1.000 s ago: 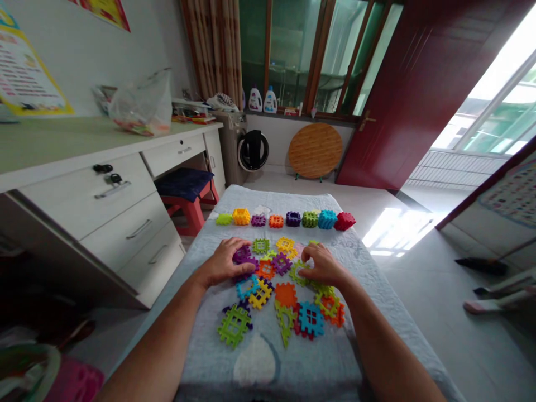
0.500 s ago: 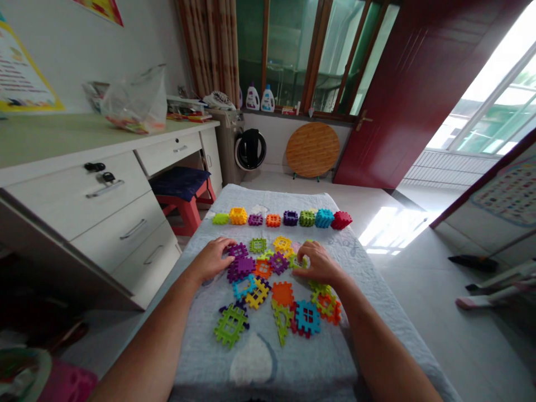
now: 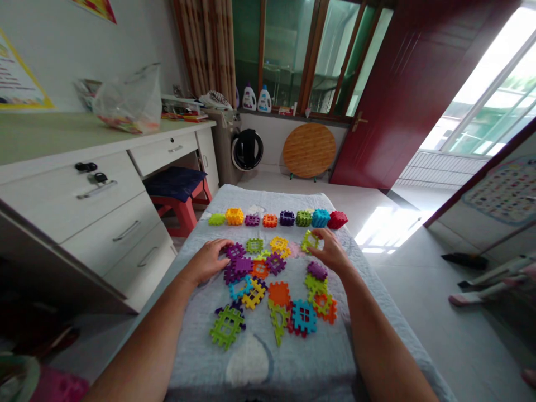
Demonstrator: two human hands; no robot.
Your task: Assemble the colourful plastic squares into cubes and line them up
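One pink container [image 3: 61,385] stands at the lower left, its contents too dark to tell. On the cloth-covered table [image 3: 201,357], a green lattice piece [image 3: 227,327] with toothed edges lies over dark purple ones, apart from a pointed yellow-green piece [image 3: 278,324] and a blue windowed piece [image 3: 304,316] overlapping red. Farther in, the left hand [image 3: 204,262] is open and curved beside flat, overlapping purple pieces [image 3: 240,265]; whether it touches them I cannot tell. The right hand [image 3: 330,252] grips a yellow-green open-framed piece [image 3: 307,240] between thumb and fingers, tilted up just on the near side of the row. That row holds eight groups [image 3: 287,218]: yellow-green, yellow, purple, orange, dark purple, green, blue and red, several stacked thick. Beyond the table's left side are a red stool [image 3: 182,215] with a dark blue top and a desk [image 3: 37,137] with shut drawers. On the desk sits a translucent plastic bag [image 3: 129,103] with blurred orange and red contents. Farther back, black cloth [image 3: 248,148] hangs over the round door of a washing machine [image 3: 224,148], and detergent bottles [image 3: 264,100] stand on the windowsill.
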